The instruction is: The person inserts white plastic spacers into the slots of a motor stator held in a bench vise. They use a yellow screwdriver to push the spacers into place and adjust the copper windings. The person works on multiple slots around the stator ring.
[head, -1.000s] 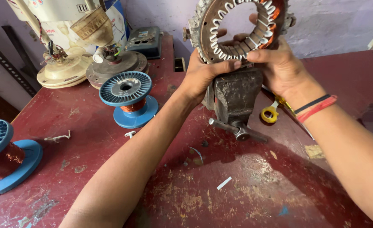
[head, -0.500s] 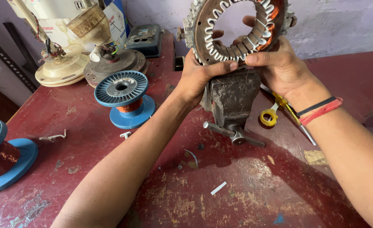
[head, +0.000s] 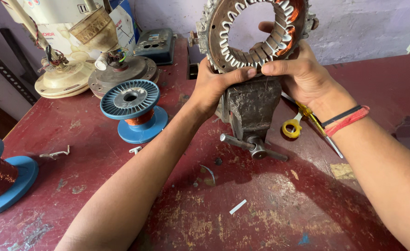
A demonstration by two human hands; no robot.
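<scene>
A round metal motor stator (head: 223, 39) with slotted teeth and copper windings stands upright in the jaws of a grey bench vise (head: 251, 109) at the far middle of the table. My left hand (head: 214, 86) grips its lower left rim, thumb laid across the bottom teeth. My right hand (head: 302, 74) holds the lower right rim, fingers curling behind the ring; a black and a red band circle that wrist. The two thumbs nearly meet at the ring's bottom. The vise handle (head: 253, 146) sticks out toward me.
A blue spool of copper wire (head: 133, 109) stands left of the vise, another (head: 0, 179) at the left edge. Fan motor parts (head: 89, 69) and a grey box (head: 156, 44) sit at the back. Yellow-handled scissors (head: 298, 125) lie right of the vise on the red table (head: 260, 214).
Both hands stay on the stator. The view has shifted slightly, and my thumbs have come closer together along the ring's bottom edge.
</scene>
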